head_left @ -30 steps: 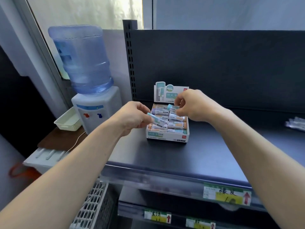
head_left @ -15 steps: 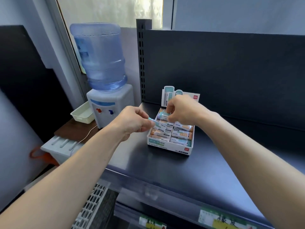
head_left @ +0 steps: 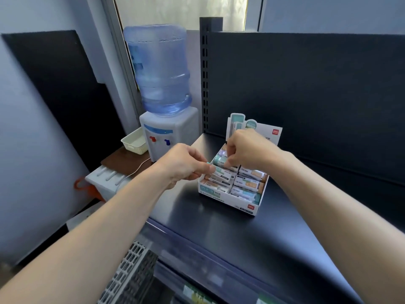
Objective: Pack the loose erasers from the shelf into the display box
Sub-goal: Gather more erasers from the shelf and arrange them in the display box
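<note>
A white display box [head_left: 228, 195] stands on the dark shelf [head_left: 230, 233], its printed lid flap raised at the back. Several wrapped erasers lie packed in two columns inside it. My left hand [head_left: 186, 164] pinches a teal-and-white eraser [head_left: 215, 170] at the box's left edge, over the left column. My right hand [head_left: 247, 147] pinches another teal eraser [head_left: 220, 160] low over the far left corner of the box. My right fingers hide most of that eraser.
A water dispenser [head_left: 168, 132] with a blue bottle [head_left: 160, 69] stands left of the shelf on a brown table. A cream basket [head_left: 133, 142] sits beside it. The shelf's dark back panel [head_left: 317, 88] rises behind the box. A grey wire rack [head_left: 129, 279] sits below left.
My right hand has lowered its eraser into the box's far left corner. My left hand has edged right toward the box. The camera view has swung to the left.
</note>
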The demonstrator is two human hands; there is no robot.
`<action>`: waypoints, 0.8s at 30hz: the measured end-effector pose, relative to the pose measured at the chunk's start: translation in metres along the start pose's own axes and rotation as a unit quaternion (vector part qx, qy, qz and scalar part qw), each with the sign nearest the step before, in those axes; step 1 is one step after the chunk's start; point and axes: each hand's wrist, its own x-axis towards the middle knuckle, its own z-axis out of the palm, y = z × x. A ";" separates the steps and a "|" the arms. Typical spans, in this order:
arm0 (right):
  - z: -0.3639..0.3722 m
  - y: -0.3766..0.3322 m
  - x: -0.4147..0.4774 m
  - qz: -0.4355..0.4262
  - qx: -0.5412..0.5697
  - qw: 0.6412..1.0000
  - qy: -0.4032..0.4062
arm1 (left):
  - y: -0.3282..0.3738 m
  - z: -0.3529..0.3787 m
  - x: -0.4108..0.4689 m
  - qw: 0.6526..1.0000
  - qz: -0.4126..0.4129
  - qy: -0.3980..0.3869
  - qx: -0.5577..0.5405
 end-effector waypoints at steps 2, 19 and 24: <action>-0.001 0.004 0.001 -0.005 0.008 1.000 0.004 | 0.002 0.003 0.001 1.000 0.003 0.008 0.005; -0.017 0.013 -0.016 -0.002 0.044 0.996 0.084 | 0.006 0.015 0.006 0.995 0.027 0.070 0.071; -0.023 0.012 -0.031 0.042 0.042 0.994 0.091 | 0.019 0.008 0.003 0.989 0.098 0.090 0.069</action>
